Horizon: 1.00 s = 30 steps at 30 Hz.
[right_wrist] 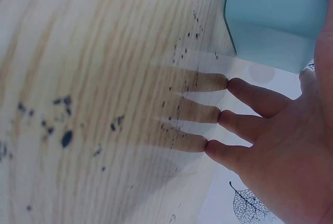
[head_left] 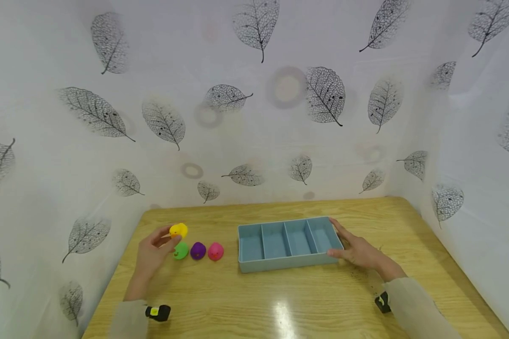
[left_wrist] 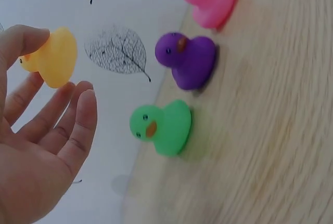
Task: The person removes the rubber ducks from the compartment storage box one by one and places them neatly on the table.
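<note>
My left hand (head_left: 150, 254) pinches a yellow rubber duck (head_left: 178, 230) between thumb and fingertips, holding it above the table. In the left wrist view that duck (left_wrist: 60, 57) is tilted, with the thumb on one side. Just below it stand a green rubber duck (head_left: 180, 251), a purple one (head_left: 198, 251) and a pink one (head_left: 216, 251) in a row. My right hand (head_left: 360, 252) grips the right end of a blue-grey divided box (head_left: 290, 263), thumb at the front wall and index finger at the far corner. Its other fingertips (right_wrist: 239, 86) touch the tabletop.
The wood-patterned table (head_left: 220, 301) reflects light near its front. A white curtain (head_left: 254, 136) with leaf prints surrounds the back and sides. Small dark specks (right_wrist: 65, 135) mark the surface by the right hand. The box has several compartments, with nothing visible inside.
</note>
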### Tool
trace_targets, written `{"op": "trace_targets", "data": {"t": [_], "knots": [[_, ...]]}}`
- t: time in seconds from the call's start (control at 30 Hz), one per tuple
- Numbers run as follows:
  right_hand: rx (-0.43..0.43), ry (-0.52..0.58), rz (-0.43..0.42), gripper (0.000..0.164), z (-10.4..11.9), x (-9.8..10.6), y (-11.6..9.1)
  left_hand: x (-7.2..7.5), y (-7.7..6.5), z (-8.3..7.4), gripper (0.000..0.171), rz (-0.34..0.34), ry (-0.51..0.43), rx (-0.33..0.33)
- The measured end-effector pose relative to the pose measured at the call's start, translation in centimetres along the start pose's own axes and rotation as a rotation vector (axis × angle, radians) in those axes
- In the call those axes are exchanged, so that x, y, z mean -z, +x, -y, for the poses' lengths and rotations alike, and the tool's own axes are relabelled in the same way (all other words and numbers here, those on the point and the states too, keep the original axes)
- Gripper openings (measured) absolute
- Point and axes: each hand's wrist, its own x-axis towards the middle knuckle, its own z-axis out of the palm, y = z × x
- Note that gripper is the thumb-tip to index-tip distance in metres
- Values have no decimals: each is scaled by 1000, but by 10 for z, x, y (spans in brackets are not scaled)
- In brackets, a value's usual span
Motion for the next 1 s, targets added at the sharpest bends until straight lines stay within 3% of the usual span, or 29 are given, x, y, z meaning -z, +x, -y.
{"op": "trace_targets", "data": {"t": [0.2,0.33,0.77,1.0], "knots": [[2,0,-1,101,-2,-1,0,13,-2,10,45,-46,-27,64],[2,-6,-3,102,-2,-1,0,20,-4,16,47,-73,4,106],[10,-7,-1,102,-2,0,1,33,-9,28,45,-96,241,145],[7,-11,1,102,-1,0,0,36,-12,37,50,-44,304,234]]}}
